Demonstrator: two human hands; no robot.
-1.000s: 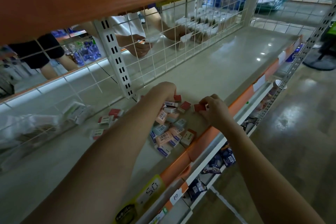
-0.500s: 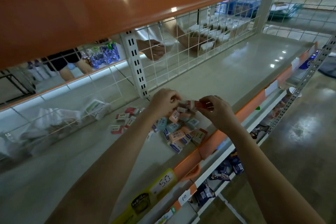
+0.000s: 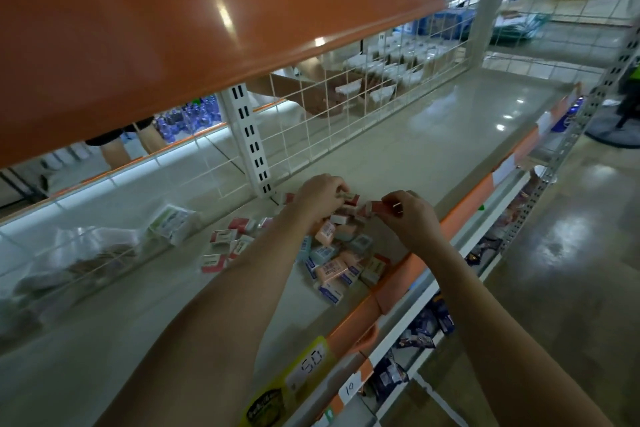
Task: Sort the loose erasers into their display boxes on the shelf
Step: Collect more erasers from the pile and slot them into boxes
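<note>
Sorting barely begun, I judge: mixed heap of small sleeved erasers [image 3: 341,253] lies loose on grey shelf [image 3: 433,149]; no display box identifiable. Left hand [image 3: 320,191] pinches a white-red eraser [image 3: 348,197]; right hand [image 3: 410,215] pinches a red-sleeved eraser [image 3: 375,207].

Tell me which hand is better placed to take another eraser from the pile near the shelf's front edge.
Probably the left hand. It holds an eraser directly above the pile, so it only needs to drop down. The right hand pinches a red eraser and sits off to the pile's side, over bare shelf.
</note>
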